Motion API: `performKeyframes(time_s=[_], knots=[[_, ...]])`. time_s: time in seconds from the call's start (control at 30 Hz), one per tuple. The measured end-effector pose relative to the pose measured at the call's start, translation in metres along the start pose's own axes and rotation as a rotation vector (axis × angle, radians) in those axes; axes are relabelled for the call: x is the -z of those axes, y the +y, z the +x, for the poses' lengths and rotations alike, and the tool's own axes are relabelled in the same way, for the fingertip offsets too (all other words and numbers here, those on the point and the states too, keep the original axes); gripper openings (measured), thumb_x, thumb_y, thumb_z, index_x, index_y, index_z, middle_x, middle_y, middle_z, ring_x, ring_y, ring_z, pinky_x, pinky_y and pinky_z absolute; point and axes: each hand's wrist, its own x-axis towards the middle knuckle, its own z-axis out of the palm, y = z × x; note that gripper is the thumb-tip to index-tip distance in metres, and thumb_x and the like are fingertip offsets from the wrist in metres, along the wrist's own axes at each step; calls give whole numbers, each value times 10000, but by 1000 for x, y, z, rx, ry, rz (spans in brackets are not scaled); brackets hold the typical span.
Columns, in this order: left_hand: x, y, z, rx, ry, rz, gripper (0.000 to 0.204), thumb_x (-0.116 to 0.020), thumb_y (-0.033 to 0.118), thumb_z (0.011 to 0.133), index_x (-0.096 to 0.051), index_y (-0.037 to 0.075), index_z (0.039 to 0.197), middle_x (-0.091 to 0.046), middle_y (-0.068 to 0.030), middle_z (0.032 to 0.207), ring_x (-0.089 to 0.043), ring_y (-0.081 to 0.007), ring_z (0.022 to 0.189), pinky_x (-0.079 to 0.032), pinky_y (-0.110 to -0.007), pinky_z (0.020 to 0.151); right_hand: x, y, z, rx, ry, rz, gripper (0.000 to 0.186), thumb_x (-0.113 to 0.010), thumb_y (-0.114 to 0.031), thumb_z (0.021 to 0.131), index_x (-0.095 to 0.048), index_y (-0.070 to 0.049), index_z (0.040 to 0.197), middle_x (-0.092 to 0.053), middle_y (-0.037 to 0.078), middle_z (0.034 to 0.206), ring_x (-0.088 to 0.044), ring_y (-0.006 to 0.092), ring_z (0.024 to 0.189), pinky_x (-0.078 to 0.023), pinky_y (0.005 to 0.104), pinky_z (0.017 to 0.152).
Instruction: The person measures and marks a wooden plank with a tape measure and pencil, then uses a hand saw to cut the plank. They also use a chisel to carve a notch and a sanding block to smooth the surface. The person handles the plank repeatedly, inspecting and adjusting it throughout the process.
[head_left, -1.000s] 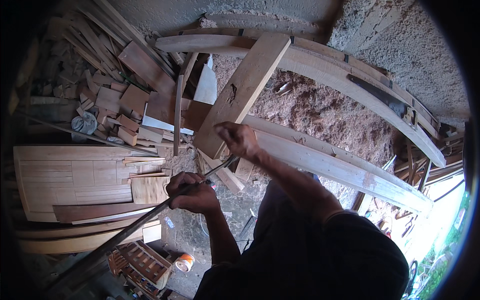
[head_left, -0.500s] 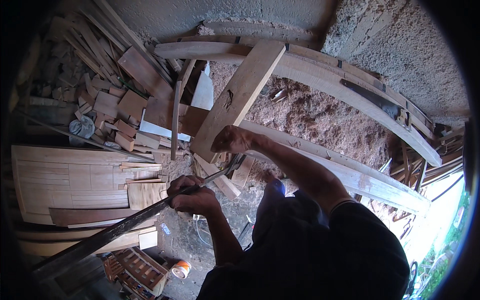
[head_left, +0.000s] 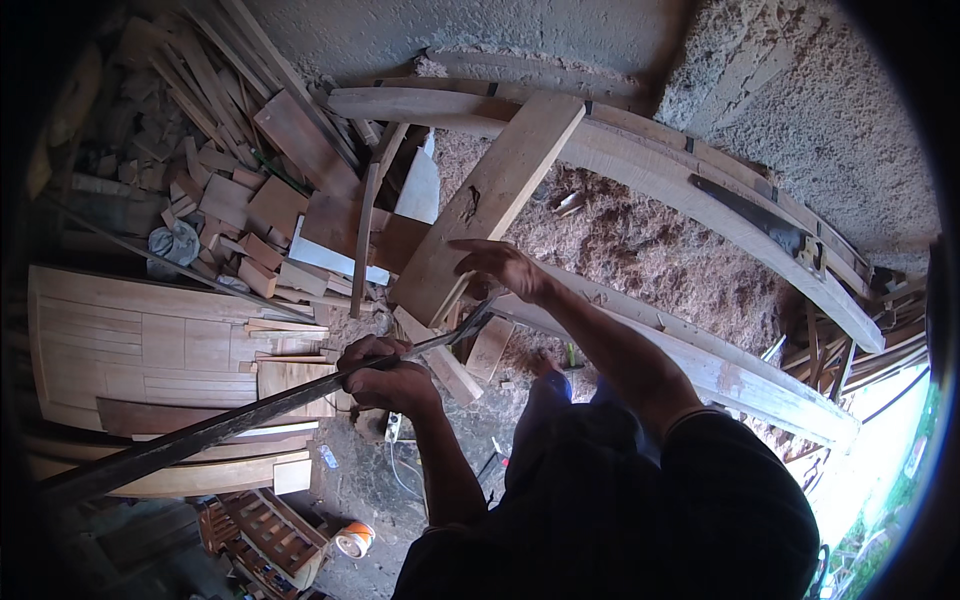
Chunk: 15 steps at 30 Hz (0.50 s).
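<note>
My left hand (head_left: pixel 390 375) is closed round a long dark bar (head_left: pixel 195 438), which runs from the lower left to a narrower end near the middle of the view. Just above that end, my right hand (head_left: pixel 505 268) has its fingers stretched and apart, over the lower part of a wide pale board (head_left: pixel 505 170); whether the fingertips touch the board I cannot tell. The board lies across a long curved timber (head_left: pixel 640 180) at the top and slopes down toward a straight whitish beam (head_left: pixel 700 362). A bare foot (head_left: pixel 548 362) shows below my right arm.
Offcuts (head_left: pixel 230 200) pile up at upper left, above a panelled wooden piece (head_left: pixel 150 330). A dark saw-like blade (head_left: pixel 740 202) rests along the curved timber. A slatted wooden piece (head_left: pixel 260 530) and bucket (head_left: pixel 355 538) sit at lower left. Shavings (head_left: pixel 660 250) cover ground between the timbers.
My right hand has uncurled its fingers and shifted a little. The bar's far left end has swung upward in the view, with my left hand still round it.
</note>
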Motion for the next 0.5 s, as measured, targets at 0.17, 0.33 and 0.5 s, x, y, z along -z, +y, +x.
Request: performKeyframes(time_s=[0.17, 0.33, 0.5], knots=[[2, 1, 1, 63, 17, -14, 713, -350, 748, 954, -459, 57, 818, -444, -45, 667, -454, -147, 513, -440, -281, 456, -19, 34, -78, -175, 229, -840, 884, -777, -304, 798, -337, -97, 1536, -492, 197, 1400, -485, 363, 1297, -378, 494, 1093], [3, 1, 4, 16, -62, -29, 731, -362, 768, 937, -458, 55, 811, -458, -49, 671, -463, -153, 496, -422, -276, 431, -29, 60, -82, -365, 229, -1014, 878, -782, -382, 798, -334, -136, 1511, -421, 131, 1461, -394, 344, 1365, -295, 539, 1116], [9, 13, -4, 61, -18, 58, 743, -316, 782, 931, -452, 63, 808, -455, -46, 651, -472, -153, 490, -433, -275, 427, -28, 65, -80, -323, 203, -1080, 528, -726, -383, 843, -532, -166, 1284, -527, 73, 1347, -460, 302, 1289, -351, 511, 1019]])
